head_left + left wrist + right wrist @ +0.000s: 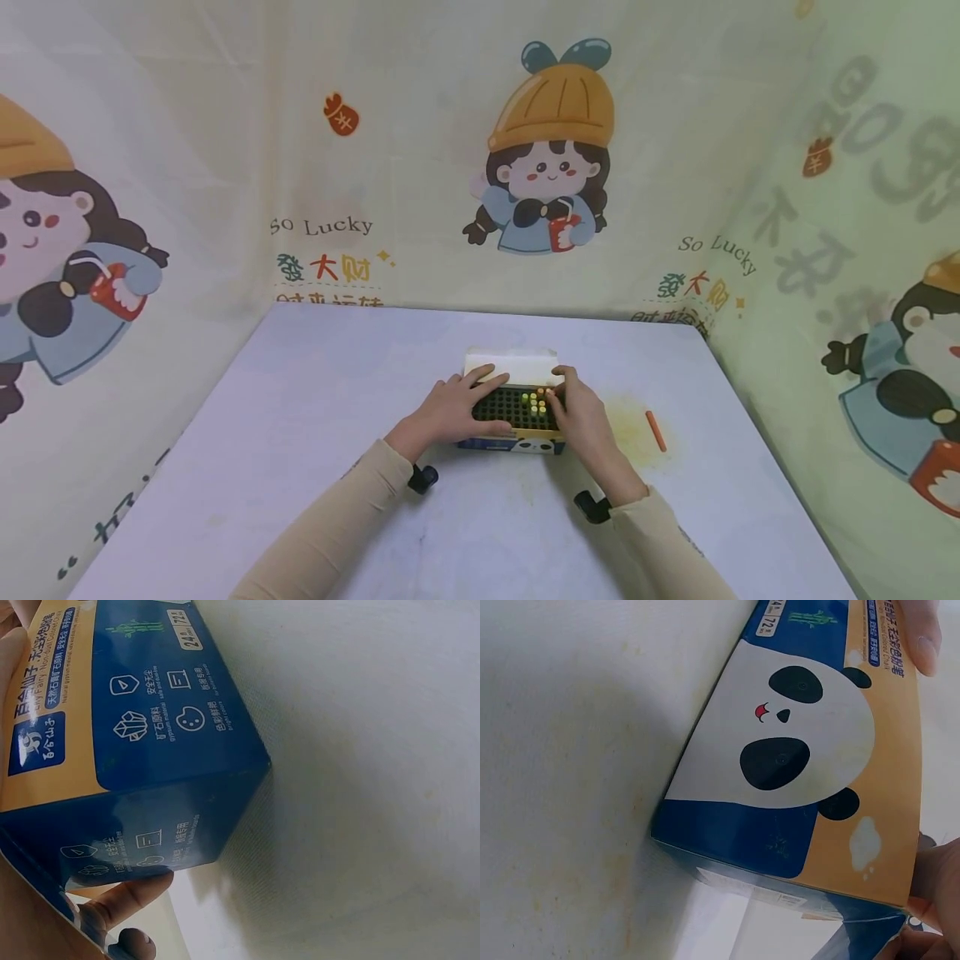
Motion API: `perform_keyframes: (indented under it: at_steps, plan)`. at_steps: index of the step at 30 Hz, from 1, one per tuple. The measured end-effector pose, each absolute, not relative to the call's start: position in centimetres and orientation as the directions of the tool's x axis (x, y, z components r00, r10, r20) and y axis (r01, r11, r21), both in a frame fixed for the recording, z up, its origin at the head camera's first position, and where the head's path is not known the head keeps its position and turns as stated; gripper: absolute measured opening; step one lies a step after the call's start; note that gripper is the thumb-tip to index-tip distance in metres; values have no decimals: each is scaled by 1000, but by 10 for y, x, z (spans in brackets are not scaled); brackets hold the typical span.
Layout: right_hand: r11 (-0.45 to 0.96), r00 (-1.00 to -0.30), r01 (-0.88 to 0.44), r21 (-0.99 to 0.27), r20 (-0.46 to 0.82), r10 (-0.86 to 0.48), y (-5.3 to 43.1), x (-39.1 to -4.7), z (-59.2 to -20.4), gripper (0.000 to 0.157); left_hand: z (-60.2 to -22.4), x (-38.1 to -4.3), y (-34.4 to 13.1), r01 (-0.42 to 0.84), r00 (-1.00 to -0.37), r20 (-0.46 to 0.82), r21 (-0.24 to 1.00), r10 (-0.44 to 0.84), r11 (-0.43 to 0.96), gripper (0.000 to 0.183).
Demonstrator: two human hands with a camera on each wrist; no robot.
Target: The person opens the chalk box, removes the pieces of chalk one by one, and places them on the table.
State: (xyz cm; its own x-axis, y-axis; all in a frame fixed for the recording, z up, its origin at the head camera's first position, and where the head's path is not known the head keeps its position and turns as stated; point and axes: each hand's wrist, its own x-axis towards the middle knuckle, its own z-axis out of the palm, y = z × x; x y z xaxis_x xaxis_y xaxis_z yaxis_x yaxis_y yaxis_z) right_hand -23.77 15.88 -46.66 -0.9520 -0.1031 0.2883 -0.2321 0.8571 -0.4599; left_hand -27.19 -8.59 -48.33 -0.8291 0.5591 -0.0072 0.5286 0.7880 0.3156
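Head view: left hand (448,408) spread wide, straddling the left end of the box (512,442), thumb along the front rim. Right hand (588,417) narrow at the right end, thumb by the orange sticks (541,392); from where I stand, can't tell whether it pinches one. Box sits mid-table (330,375), flap (525,367) thrown back. In the grid (497,405), a cluster of yellow sticks (534,402) and a few orange toward the back right; most visible holes bare. Part-filled, I judge, with much of the grid left. Beyond the right hand, one loose orange stick (656,431).

Wrist views hide grid and sticks. Left wrist alone shows the blue end panel (131,825), a fingertip (148,891) at its edge. Right wrist gives the panda (802,727) large; its small print reads "chalk".
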Motion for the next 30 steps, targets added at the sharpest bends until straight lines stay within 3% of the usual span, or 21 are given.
perform_keyframes:
  at_steps: [14,25,30]
  plan:
    - [858,-879,-353,-373,447,-167,164,-235,-472,31,-485,-271,-85,528,-830,0,323,557,786,91]
    - [869,-961,-205,-451,261,-91,159,-238,-466,25,-484,-270,-85,525,-833,4,319,553,789,90]
    - [854,-964,-192,-483,257,-72,160,-239,-468,33,-484,-270,-85,533,-830,12,313,558,786,89]
